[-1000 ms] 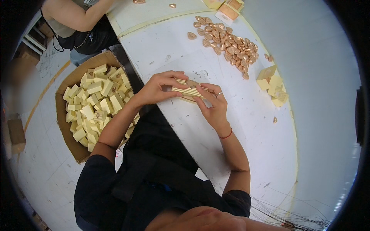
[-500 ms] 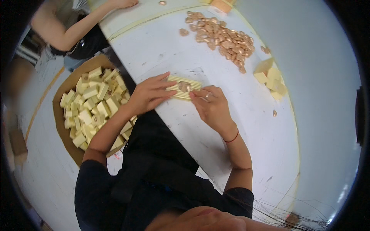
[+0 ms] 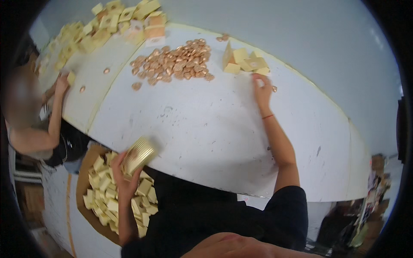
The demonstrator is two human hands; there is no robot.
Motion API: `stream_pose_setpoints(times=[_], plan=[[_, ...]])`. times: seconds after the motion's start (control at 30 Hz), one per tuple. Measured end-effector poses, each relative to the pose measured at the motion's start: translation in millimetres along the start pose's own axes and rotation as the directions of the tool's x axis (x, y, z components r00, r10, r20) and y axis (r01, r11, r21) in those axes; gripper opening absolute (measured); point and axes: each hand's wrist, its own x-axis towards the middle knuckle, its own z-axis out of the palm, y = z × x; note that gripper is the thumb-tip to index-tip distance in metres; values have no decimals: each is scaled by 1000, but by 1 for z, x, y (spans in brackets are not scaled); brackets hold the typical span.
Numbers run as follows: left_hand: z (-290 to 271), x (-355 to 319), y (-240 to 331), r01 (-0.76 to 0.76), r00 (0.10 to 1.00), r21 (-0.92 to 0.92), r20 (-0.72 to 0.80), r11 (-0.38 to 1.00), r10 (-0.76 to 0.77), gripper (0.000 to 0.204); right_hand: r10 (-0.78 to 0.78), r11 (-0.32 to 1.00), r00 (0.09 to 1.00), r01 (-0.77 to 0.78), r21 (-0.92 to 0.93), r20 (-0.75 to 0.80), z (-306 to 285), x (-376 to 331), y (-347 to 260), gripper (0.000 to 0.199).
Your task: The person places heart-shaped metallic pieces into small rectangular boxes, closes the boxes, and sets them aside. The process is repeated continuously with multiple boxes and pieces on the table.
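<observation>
My left hand (image 3: 125,178) is closed around a small ridged yellow box (image 3: 140,155), which is tilted and blurred by motion. It is held over the near edge of the table, above a carton (image 3: 92,217) full of similar pale yellow boxes (image 3: 103,182). Far to the right, my right arm is stretched across the table. My right hand (image 3: 262,89) has its fingers bent together at the near edge of a pale yellow folded box (image 3: 257,63) in a small group; the fingertips are partly hidden. Beside that hand lies one shiny copper-coloured, shell-like piece (image 3: 274,88).
A pile of copper-coloured pieces (image 3: 180,60) lies on the white table (image 3: 202,129). Further left, many yellow boxes (image 3: 103,26) are heaped against the wall. At the left, a co-worker's hand (image 3: 61,81) holds a small yellow box.
My left hand has carried the ridged box from the tabletop to over the carton. The right hand has let go of it and reached out to the folded boxes. The view has shifted.
</observation>
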Motion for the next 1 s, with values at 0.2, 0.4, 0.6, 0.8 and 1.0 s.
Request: stream_pose_setpoints(times=[0.2, 0.4, 0.6, 0.8, 1.0], plan=[[-86, -65, -29, 278, 945, 396, -278, 875, -174, 56, -18, 959, 984, 68, -276, 177, -34, -6, 76, 25], [-1, 47, -23, 8, 993, 125, -122, 992, 8, 25, -335, 938, 816, 241, 250, 470, 44, -53, -69, 31], [182, 226, 91, -206, 922, -272, 269, 940, 280, 39, -164, 959, 732, -40, 282, 662, 16, 3, -70, 36], [350, 316, 96, -29, 978, -47, 207, 998, 38, 43, -497, 856, 666, 271, 440, 556, 48, -37, -77, 36], [239, 297, 58, -152, 988, -180, -7, 972, 153, 23, -332, 939, 720, 189, 288, 610, 44, -37, -76, 13]])
